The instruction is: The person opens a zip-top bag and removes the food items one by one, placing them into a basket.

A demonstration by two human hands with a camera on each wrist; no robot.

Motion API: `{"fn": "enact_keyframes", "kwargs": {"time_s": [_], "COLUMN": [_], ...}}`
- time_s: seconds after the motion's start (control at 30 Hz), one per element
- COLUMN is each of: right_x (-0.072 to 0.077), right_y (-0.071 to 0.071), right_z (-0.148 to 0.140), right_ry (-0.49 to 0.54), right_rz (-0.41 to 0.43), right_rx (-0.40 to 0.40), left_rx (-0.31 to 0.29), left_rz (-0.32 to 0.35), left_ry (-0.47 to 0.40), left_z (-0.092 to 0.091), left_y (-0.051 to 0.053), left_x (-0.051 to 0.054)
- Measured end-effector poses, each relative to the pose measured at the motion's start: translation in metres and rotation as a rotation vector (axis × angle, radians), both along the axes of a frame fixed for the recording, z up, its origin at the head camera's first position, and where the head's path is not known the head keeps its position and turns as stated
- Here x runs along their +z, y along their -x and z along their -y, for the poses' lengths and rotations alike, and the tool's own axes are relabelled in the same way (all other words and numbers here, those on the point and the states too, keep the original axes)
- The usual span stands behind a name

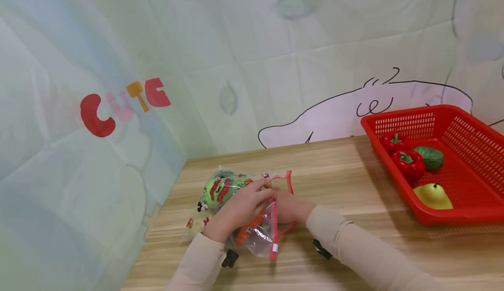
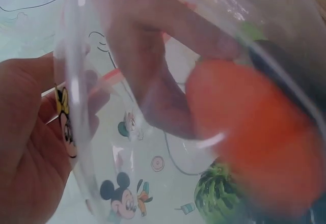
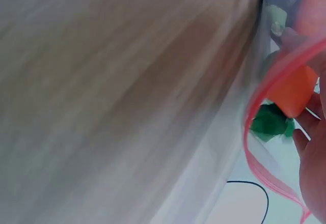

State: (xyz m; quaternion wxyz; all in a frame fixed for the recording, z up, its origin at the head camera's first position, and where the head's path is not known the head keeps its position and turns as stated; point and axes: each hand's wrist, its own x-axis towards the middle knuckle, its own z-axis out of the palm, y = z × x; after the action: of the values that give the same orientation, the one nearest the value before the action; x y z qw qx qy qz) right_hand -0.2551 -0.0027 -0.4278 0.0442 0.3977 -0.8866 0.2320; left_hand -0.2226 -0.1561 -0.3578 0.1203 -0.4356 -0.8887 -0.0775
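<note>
Zip bag (image 1: 262, 243): on counter (image 1: 327, 168); prob. light, soft, slippery; we'd hold its red rim (image 1: 274, 221).
L hand (image 1: 246, 205): clamped on bag film.
R hand (image 1: 289, 205): inside, pinching carrot-like toy (image 2: 249, 137).
Carrot-like toy: in bag; prob. light, stiff; grip its middle.
Unclear: some R fingertips, other contents, blurred behind film.

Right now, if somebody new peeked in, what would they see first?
Probably the big red basket, on the right of the head view, with two red peppers and a yellow pear inside. Next, the clear cartoon bag on the table to its left, where the right hand, inside, holds a bright orange thing.
</note>
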Motion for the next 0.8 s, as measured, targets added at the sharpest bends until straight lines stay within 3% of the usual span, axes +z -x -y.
{"fn": "enact_keyframes", "kwargs": {"time_s": [0.1,0.2,0.3,0.6,0.8], "right_x": [0.004,0.007,0.01,0.012,0.019], "right_y": [-0.001,-0.004,-0.008,-0.017,-0.023], "right_z": [-0.003,-0.007,-0.014,-0.037,-0.05], "right_ry": [-0.068,-0.243,-0.341,-0.325,-0.325], "right_rz": [0.025,-0.084,-0.191,-0.226,-0.235], "right_rx": [-0.001,0.045,0.087,0.091,0.048], "left_rx": [0.01,0.023,0.029,0.025,0.045], "left_rz": [0.006,0.004,-0.007,-0.026,0.002], "left_ry": [0.011,0.02,0.022,0.029,0.04], "left_z": [0.0,0.0,0.001,0.001,0.0], "left_y": [0.0,0.0,0.0,-0.001,-0.002], "left_x": [0.001,0.001,0.003,0.004,0.005]}}
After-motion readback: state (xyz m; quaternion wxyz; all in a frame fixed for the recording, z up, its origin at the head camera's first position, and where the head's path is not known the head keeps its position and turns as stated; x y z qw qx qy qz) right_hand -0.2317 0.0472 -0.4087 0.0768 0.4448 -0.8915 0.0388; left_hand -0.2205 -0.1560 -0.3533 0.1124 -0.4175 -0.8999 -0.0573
